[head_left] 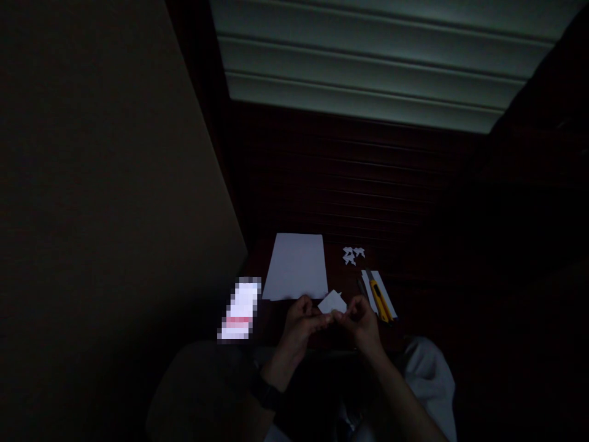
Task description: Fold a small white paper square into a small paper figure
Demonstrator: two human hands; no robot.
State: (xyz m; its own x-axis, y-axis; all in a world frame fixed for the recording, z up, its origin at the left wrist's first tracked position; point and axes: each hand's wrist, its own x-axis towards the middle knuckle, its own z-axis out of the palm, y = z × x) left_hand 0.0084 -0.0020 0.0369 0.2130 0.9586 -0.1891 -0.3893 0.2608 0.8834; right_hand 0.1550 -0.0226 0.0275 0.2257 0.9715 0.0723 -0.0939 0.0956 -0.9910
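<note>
The scene is very dark. My left hand (pixel 301 319) and my right hand (pixel 361 319) are close together over the near edge of a dark table (pixel 414 294). Both pinch a small white folded piece of paper (pixel 332 302) between their fingertips, the left from the left side, the right from the right. A dark watch band circles my left wrist.
A white sheet of paper (pixel 297 265) lies just beyond my hands. Several small folded white paper pieces (pixel 352 255) sit behind to the right. A yellow utility knife (pixel 380 299) lies on a white strip beside a dark pen (pixel 361 286). A blurred-out bright object (pixel 240 309) lies left.
</note>
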